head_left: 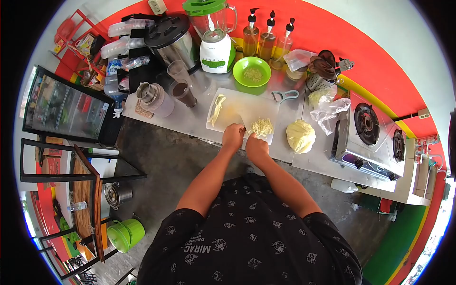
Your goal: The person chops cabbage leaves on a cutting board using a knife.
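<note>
A white cutting board [233, 99] lies near the counter's front edge. On its right side sits a small heap of shredded cabbage [262, 126]; a cabbage leaf piece [217, 110] lies at its left. My left hand [233, 137] is at the board's front edge, fingers closed; what they hold is hidden. Close beside it, my right hand [257, 147] is closed around a knife [245, 123], whose thin blade is hard to make out, just left of the shreds. A cut cabbage head [300, 136] rests right of the board.
Behind the board stand a green bowl [241, 84] with shreds inside, a peeler [285, 97], a blender [216, 54] and pump bottles [267, 38]. A gas stove [373, 137] is at the right. Left are a brown drink cup [183, 94] and a jar [164, 100].
</note>
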`<state>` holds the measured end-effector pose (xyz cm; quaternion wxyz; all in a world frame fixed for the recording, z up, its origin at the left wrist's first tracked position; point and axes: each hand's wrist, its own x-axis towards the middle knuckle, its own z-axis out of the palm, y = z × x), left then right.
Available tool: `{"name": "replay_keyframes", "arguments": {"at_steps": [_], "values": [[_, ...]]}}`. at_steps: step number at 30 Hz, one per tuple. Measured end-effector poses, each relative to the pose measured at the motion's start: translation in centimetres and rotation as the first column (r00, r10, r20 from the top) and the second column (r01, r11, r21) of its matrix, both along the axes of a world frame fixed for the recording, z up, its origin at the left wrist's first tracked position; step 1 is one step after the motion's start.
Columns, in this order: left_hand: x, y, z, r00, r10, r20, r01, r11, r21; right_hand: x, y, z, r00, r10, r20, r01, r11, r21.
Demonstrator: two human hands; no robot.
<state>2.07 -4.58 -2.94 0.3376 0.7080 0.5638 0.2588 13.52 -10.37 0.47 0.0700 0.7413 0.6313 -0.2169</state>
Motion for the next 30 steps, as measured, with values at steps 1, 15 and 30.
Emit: {"name": "replay_keyframes", "arguments": {"at_steps": [1, 15, 30], "values": [[0.1, 0.0, -0.2, 1.000, -0.001, -0.001, 0.001, 1.000, 0.005, -0.1, 0.0, 0.0, 1.000, -0.001, -0.001, 0.001, 1.000, 0.005], [0.0, -1.2, 0.5, 0.996, -0.017, -0.090, 0.029, 0.991, 0.130, -0.6, 0.2, -0.2, 0.990, -0.101, -0.100, 0.101, 0.995, -0.003], [-0.5, -1.2, 0.7, 0.998, -0.030, -0.050, 0.034, 0.996, 0.079, 0.0, 0.5, -0.2, 0.996, 0.029, -0.088, -0.025, 0.999, 0.046]]}}
